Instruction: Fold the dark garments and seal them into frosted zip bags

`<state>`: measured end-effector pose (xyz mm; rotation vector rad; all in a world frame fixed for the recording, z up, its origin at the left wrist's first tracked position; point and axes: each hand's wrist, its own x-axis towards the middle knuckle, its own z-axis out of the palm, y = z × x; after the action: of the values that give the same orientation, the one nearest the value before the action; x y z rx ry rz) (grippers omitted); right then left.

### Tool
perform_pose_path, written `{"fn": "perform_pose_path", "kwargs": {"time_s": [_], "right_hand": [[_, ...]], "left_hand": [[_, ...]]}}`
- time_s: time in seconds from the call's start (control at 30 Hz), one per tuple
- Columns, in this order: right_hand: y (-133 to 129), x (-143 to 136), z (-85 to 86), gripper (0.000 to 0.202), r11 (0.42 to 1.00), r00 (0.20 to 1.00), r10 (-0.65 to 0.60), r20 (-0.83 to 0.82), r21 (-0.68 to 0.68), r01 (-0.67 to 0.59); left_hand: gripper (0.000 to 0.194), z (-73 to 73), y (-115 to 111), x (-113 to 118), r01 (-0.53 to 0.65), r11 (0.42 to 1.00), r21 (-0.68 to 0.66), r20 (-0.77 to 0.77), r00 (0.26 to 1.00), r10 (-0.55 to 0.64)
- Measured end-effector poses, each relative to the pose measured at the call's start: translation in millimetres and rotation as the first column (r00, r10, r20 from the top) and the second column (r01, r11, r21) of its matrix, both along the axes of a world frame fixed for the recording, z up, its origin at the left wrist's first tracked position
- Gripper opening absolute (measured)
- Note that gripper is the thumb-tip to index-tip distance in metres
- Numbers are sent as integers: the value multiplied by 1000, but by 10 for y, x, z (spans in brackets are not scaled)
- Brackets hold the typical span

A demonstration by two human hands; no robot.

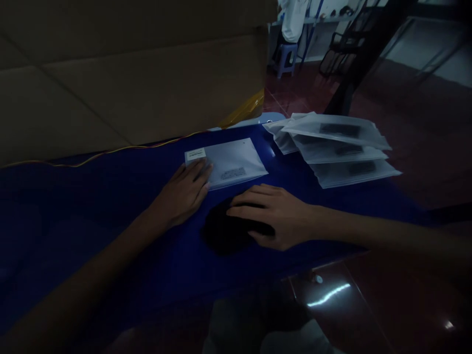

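My left hand (pixel 188 189) lies with its fingers stretched flat over the left edge of a frosted plastic bag (pixel 236 155). The bag has a white label at its top left corner and dark print near its lower edge. Below it sits a dark, soft-looking black bundle (pixel 224 228), its details lost in the dim light. My right hand (pixel 278 216) curves over the right side of this bundle, with black material between thumb and fingers. Neither hand touches the several frosted bags (pixel 342 142) overlapping at the table's right end.
The table has a blue top (pixel 147 270). Large cardboard boxes (pixel 165 93) rise along its back, with a thin yellow cord (pixel 158 144) at their foot. Yellow tape or film (pixel 243 110) hangs by the box corner. Further back, a person (pixel 294 19) sits on a blue stool (pixel 285 56).
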<state>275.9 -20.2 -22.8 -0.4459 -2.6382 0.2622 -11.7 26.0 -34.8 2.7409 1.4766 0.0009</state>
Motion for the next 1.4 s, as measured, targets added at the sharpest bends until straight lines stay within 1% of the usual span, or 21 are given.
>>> {"fn": "perform_pose_path", "kwargs": {"time_s": [0.13, 0.2, 0.27, 0.33, 0.43, 0.47, 0.5, 0.53, 0.6, 0.63, 0.7, 0.77, 0.83, 0.9, 1.0, 1.03, 1.1, 1.17, 1.23, 1.3, 1.4], "right_hand": [[99, -116, 154, 58, 993, 985, -31, 169, -108, 50], [167, -160, 210, 47, 972, 976, -103, 192, -189, 140], [225, -169, 245, 33, 914, 983, -140, 120, -366, 175], [259, -138, 261, 31, 789, 986, -161, 35, -596, 150], [287, -47, 241, 34, 509, 960, -279, -39, -853, 113], [303, -16, 220, 34, 453, 940, -336, -54, -885, 111], [326, 12, 191, 34, 438, 917, -392, -73, -891, 116], [356, 35, 154, 31, 461, 892, -442, -94, -877, 135], [431, 68, 66, 25, 588, 851, -508, -133, -775, 230], [466, 79, 24, 26, 652, 836, -534, -126, -691, 313], [504, 87, -39, 34, 732, 784, -614, -86, -432, 526], [473, 77, -56, 35, 772, 765, -635, -108, -138, 620], [371, 45, -35, 24, 805, 799, -573, -185, 58, 591], [230, -7, -9, 28, 881, 875, -417, -247, 126, 455], [47, -100, -20, 59, 966, 953, -251, -169, 23, 258], [12, -124, -37, 58, 973, 968, -229, -103, 8, 231], [-10, -150, -68, 36, 973, 973, -228, -23, -28, 227], [14, -145, -73, 18, 957, 966, -257, -32, -144, 250], [61, -122, -43, 14, 904, 942, -319, -104, -333, 269], [109, -96, 2, 15, 816, 898, -412, -155, -501, 288], [166, -58, 57, 8, 696, 811, -553, -189, -640, 325]], "left_hand": [[63, 59, 273, 37, -16, 1000, -27, -5, 1000, 16], [62, 76, 435, 51, -19, 999, -45, 13, 1000, 20], [60, 77, 549, 67, -27, 999, -44, 50, 998, 29], [60, 72, 570, 90, -48, 999, -11, 114, 992, 49], [65, 90, 396, 128, -97, 994, 57, 258, 963, 79], [66, 105, 295, 139, -104, 992, 70, 309, 948, 78], [68, 122, 186, 148, -114, 990, 80, 357, 931, 79], [69, 139, 76, 156, -111, 990, 85, 395, 916, 69], [73, 162, -109, 168, -44, 998, 54, 443, 897, 15], [84, 163, -172, 172, 39, 999, 6, 492, 870, -37], [102, 144, -231, 181, 133, 990, -53, 456, 885, -95], [111, 106, -225, 187, 175, 982, -72, 401, 906, -132], [108, 69, -199, 187, 191, 979, -68, 379, 913, -152], [97, 53, -191, 183, 213, 975, -63, 390, 905, -172], [85, 71, -225, 186, 259, 965, -48, 414, 884, -217], [85, 81, -243, 192, 272, 961, -49, 419, 879, -228], [90, 93, -278, 212, 283, 958, -56, 421, 876, -234], [98, 85, -306, 242, 260, 964, -56, 405, 888, -216], [107, 65, -328, 275, 214, 977, -17, 378, 906, -192], [115, 53, -345, 302, 187, 981, 44, 357, 914, -190], [126, 81, -365, 317, 161, 984, 77, 321, 930, -177]]}}
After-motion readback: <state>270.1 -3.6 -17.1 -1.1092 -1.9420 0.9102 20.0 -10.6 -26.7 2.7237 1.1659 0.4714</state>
